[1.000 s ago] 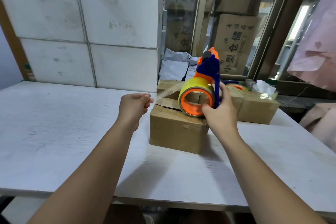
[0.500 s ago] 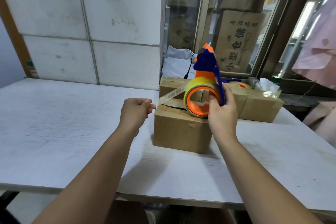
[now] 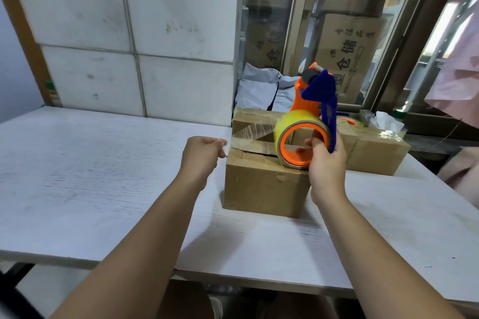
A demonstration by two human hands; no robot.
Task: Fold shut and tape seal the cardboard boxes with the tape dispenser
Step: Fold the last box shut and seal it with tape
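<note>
A small cardboard box [image 3: 261, 186] stands on the white table [image 3: 103, 189], its top flaps folded down with a seam showing. My right hand [image 3: 325, 160] grips the orange and blue tape dispenser [image 3: 311, 116] with its yellow roll just above the box top. A clear strip of tape [image 3: 248, 132] stretches left from the roll. My left hand [image 3: 202, 156] pinches the strip's free end beside the box's upper left corner.
Two more cardboard boxes [image 3: 373, 149] sit behind, one with taped top and another tape roll [image 3: 346, 120] on it. White foam blocks [image 3: 134, 39] stack at the back. Grey bags [image 3: 261, 85] and large printed cartons [image 3: 347, 54] stand behind the window frame.
The dispenser has tilted a little to the right and the tape strip is pulled out longer. My left hand stays near the box's left corner.
</note>
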